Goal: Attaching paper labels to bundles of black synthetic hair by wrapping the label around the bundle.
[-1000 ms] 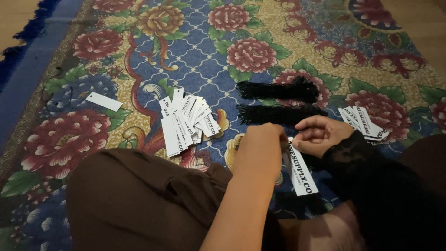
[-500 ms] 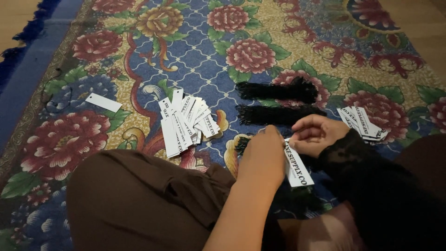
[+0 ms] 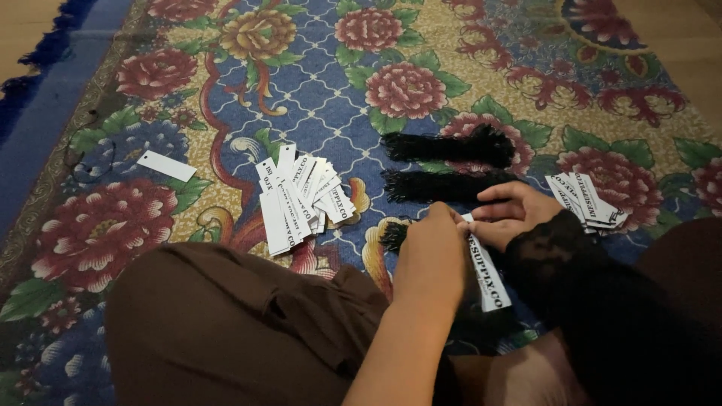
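Note:
My left hand (image 3: 432,252) and my right hand (image 3: 511,214) meet over my lap, both pinching the top of a long white paper tag (image 3: 487,274) with dark lettering that hangs down between them. A bit of black string (image 3: 392,234) shows just left of my left hand. Two bundles of black string (image 3: 451,146) (image 3: 436,184) lie on the rug beyond my hands. A fanned pile of white tags (image 3: 301,199) sits to the left, and a smaller stack of tags (image 3: 587,199) lies to the right of my right hand.
I sit on a floral rug (image 3: 226,90) of red, blue and gold, with my brown-clad knee (image 3: 226,323) in front. One lone white tag (image 3: 167,165) lies far left. A black lace sleeve (image 3: 571,256) covers my right wrist.
My hands shifted slightly up and closer together on the tag; the tag now hangs a little lower right. The piles on the rug have stayed put.

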